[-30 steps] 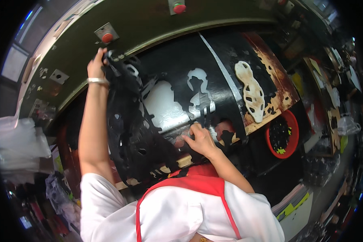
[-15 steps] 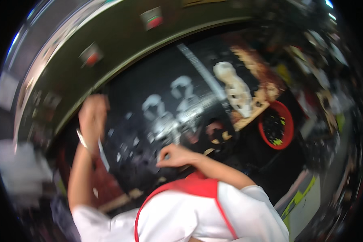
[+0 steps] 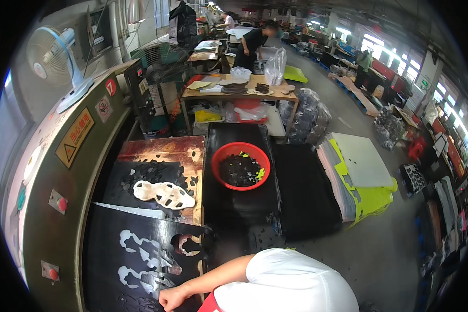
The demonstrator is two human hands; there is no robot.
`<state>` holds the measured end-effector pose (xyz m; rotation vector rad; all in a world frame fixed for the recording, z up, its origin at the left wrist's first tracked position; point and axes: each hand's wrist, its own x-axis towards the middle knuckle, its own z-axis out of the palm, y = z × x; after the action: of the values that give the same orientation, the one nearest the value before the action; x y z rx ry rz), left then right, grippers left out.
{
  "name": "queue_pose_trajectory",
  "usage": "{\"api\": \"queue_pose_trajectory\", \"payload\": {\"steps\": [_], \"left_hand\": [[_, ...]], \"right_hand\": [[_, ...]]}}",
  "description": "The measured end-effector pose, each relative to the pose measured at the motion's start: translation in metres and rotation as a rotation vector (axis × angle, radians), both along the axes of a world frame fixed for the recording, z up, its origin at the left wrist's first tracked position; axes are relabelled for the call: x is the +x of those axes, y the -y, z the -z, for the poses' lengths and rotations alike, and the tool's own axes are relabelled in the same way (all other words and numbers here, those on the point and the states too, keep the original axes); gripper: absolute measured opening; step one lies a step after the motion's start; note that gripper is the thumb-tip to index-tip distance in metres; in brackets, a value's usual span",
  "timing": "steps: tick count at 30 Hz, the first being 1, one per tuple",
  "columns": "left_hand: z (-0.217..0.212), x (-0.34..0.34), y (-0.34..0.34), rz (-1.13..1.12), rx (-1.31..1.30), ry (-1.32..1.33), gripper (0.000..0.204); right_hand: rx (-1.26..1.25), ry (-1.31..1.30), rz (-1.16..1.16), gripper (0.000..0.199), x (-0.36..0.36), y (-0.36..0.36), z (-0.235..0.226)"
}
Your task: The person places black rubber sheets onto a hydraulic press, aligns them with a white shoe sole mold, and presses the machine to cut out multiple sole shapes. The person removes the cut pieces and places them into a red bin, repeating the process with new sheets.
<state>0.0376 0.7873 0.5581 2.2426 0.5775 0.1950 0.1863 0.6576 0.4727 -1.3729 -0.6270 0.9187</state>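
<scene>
My right hand (image 3: 172, 298) is curled closed at the bottom of the view, over the near part of a dark sheet (image 3: 104, 249). Whether its fingers hold anything is hidden. Just beyond the hand, two pale, curved cut-out shapes (image 3: 127, 275) show in the sheet. A ragged opening (image 3: 184, 244) at the sheet's right edge shows reddish board. Farther off lies a cream, sole-like piece with several holes (image 3: 166, 194), among small black scraps (image 3: 140, 176). My left hand is out of view.
A red basin (image 3: 265, 182) of black and yellow-green scraps stands on a black stack (image 3: 239, 205). Light sheets (image 3: 361, 161) are piled at right. A green machine beam (image 3: 70, 192) with red buttons runs along the left. A person (image 3: 252, 44) stands beyond a wooden table (image 3: 275, 92).
My view has swung up and to the right, bringing the workshop into sight. My left hand has gone out of view. My right hand now appears at the lower edge, curled closed.
</scene>
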Motion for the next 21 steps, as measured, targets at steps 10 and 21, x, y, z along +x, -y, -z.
{"api": "queue_pose_trajectory", "payload": {"steps": [10, 21], "left_hand": [[-0.032, 0.010, -0.036, -0.065, -0.793, 0.121, 0.048], [-0.081, 0.059, -0.105, -0.453, -0.565, 0.515, 0.053]], "right_hand": [[-0.052, 0.529, 0.026, 0.037, -0.046, -0.017, -0.069], [0.202, 0.436, 0.104, 0.051, -0.038, -0.041, 0.002]]}}
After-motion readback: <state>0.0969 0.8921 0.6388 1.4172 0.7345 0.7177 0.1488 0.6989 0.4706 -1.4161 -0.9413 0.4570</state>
